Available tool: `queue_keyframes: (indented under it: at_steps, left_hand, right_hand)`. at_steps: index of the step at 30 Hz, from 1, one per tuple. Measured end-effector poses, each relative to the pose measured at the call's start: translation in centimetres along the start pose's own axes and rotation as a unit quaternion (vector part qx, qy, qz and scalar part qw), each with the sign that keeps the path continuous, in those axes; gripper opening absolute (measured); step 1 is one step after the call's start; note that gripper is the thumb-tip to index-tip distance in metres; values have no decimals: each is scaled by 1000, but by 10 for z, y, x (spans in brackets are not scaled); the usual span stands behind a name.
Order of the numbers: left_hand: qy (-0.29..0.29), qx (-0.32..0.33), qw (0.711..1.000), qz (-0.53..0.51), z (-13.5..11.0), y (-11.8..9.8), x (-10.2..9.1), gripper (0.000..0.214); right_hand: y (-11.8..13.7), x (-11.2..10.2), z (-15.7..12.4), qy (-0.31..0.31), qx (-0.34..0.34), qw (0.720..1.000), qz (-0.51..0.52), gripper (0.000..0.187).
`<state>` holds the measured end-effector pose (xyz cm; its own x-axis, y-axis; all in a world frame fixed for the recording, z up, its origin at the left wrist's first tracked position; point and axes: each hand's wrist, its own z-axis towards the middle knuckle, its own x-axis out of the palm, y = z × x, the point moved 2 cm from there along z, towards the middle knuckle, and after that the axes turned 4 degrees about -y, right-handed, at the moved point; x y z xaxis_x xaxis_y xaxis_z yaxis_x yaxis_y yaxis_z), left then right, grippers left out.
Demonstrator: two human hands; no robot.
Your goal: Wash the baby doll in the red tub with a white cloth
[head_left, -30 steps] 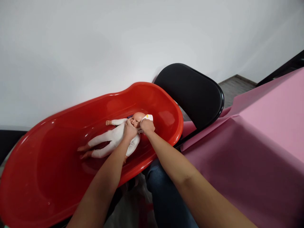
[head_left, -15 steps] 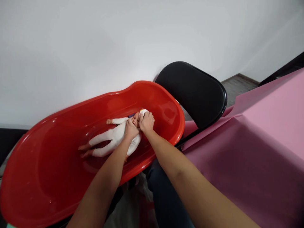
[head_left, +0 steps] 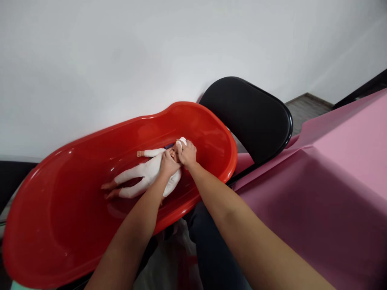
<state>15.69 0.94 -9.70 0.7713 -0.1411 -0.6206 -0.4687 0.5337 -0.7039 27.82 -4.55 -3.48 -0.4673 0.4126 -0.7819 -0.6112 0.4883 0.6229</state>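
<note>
A baby doll (head_left: 152,168) in a white bodysuit lies on its back in a red baby bathtub (head_left: 87,144), its bare feet toward the left. My left hand (head_left: 169,162) is closed at the doll's neck and chin, its fingertips partly hidden. At the doll's head, my right hand (head_left: 187,154) has its fingers curled on a small white cap-like cloth (head_left: 182,141). The hands cover most of the head, and whether the cloth is worn or only laid there is unclear. A dark blue strip (head_left: 169,146) shows beside the doll's shoulder.
A black folding chair (head_left: 246,114) stands against the tub's right end. Pink sheeting (head_left: 341,169) covers a surface at the right. Behind the tub rises a white wall (head_left: 121,60). My legs (head_left: 211,245) are close to the tub's near rim.
My right hand has shifted slightly over the doll's head, and its fingers have turned on the white cloth. My left hand stays at the neck. The view has moved a little.
</note>
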Motion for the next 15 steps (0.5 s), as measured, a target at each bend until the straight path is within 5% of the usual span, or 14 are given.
queue_keyframes:
  at_steps: [15]
  left_hand:
    - [11,9,999,41,0,-14,-7,67]
  right_hand:
    - [14,-15,37,117,-80,985,-94,54]
